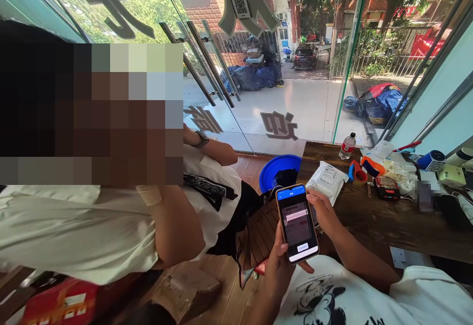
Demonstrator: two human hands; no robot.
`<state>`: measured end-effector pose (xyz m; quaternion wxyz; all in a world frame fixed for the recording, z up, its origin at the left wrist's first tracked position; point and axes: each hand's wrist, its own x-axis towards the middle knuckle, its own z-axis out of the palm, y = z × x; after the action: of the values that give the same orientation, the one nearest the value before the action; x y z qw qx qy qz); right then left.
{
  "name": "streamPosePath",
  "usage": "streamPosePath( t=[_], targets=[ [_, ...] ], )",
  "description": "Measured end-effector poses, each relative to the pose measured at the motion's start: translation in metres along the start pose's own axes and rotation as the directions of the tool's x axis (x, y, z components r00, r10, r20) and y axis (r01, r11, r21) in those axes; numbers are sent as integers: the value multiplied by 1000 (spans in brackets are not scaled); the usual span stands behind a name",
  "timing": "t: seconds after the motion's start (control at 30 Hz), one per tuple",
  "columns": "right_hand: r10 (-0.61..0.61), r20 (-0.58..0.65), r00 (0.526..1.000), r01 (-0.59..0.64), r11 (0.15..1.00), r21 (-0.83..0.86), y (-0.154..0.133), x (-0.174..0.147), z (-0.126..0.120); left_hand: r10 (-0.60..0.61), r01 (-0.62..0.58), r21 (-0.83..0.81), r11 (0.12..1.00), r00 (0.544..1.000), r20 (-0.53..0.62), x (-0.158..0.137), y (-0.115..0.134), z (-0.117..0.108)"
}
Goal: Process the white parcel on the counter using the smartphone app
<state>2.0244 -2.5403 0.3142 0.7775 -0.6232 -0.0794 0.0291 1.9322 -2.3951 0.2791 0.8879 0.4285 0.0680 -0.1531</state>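
A smartphone in a yellowish case is held upright and slightly tilted, its lit screen facing me. The screen has a blue bar at the top, a darkened picture in the middle and a white button low down; its text is too small to read. My left hand grips the phone's lower left side, fingers wrapped behind it. My right hand is closed at the upper right edge of the phone, with some fingers hidden behind it. Just beyond the phone, a white plastic parcel lies on the dark wooden table.
A seated person in a white shirt is close on my left. On the table are a drink bottle, an orange tape dispenser and a red-black device. A blue bin and a cardboard box stand on the floor.
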Motion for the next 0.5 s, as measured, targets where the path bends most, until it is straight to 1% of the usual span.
streamPosePath(
  t=[0.1, 0.2, 0.3, 0.4, 0.5],
  targets=[
    [23, -11, 1000, -23, 1000, 5, -2, 4, -1, -23, 24, 33, 999, 999, -27, -3, 1, 0],
    [29, -43, 999, -30, 999, -23, -1, 6, -1, -28, 29, 49, 998, 999, -24, -3, 1, 0],
    [10, -69, 998, -14, 998, -54, 2, 6, -2, -30, 31, 52, 998, 999, -14, -1, -1, -1],
    [-61, -69, 996, 58, 998, -38, 5, 3, -3, -39, 39, 55, 998, 999, 0, 0, -2, 0],
    [-192, -67, 979, 190, 981, -33, 10, -5, -4, -47, 46, 51, 998, 999, 6, -1, 2, 5]
  ],
)
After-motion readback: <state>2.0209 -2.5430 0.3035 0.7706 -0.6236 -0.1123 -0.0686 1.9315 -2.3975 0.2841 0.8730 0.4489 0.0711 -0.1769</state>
